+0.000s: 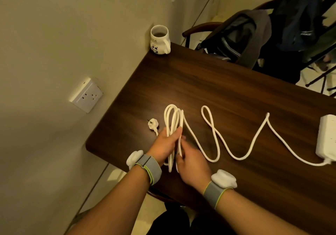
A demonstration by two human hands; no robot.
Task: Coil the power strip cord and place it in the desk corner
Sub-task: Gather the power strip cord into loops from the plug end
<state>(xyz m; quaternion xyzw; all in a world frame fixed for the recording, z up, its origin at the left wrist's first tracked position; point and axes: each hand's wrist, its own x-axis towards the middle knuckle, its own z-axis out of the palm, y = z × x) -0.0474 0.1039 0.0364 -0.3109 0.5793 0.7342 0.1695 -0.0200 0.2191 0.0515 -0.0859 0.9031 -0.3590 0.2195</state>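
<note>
A white cord snakes across the dark wooden desk from the white power strip at the right edge. Several long loops of it are bunched in my left hand, which is shut around them. My right hand pinches the cord just below and beside the left hand. The white plug lies on the desk to the left of the loops, its short lead running under my left hand.
A white panda mug stands in the desk's far corner by the wall. A wall socket is on the left wall. A chair draped with dark clothing stands behind the desk, with tripod legs at the right.
</note>
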